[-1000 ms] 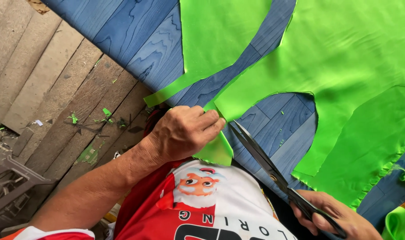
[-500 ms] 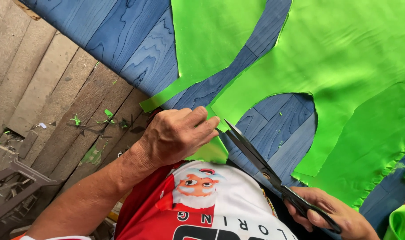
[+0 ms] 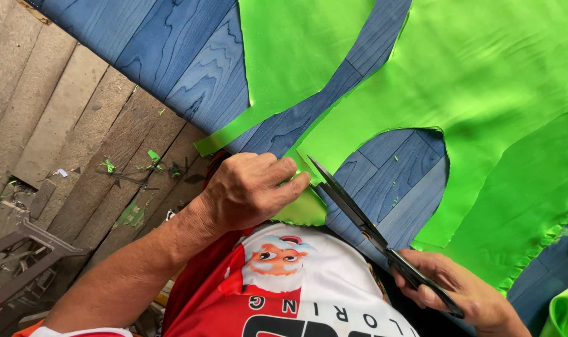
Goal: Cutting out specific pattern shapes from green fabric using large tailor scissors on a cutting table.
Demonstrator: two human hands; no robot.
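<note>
Down in the head view, the left hand (image 3: 249,190) lies knuckles up at the near edge of the blue wood-grain tabletop (image 3: 190,59), its grip closed on a corner of the bright green fabric (image 3: 483,81), thumb and fingertips pinching the cloth just left of the scissor tips. The right hand (image 3: 461,293) sits low and to the right, its grip closed through the handles of the black scissors (image 3: 365,224). The blades slant up and leftward from that grip, slightly parted, with the points touching the fabric edge right beside the left thumb. Beyond the blades the green fabric spreads over most of the tabletop, with curved cut-out gaps showing blue between the pieces. A narrow green strip (image 3: 228,136) hangs off the tabletop edge just above the left hand. Beneath both hands shows the person's red and white shirt (image 3: 296,281). Left of the left forearm lies a weathered plank floor (image 3: 53,125), strewn with small green fabric scraps (image 3: 153,156).
</note>
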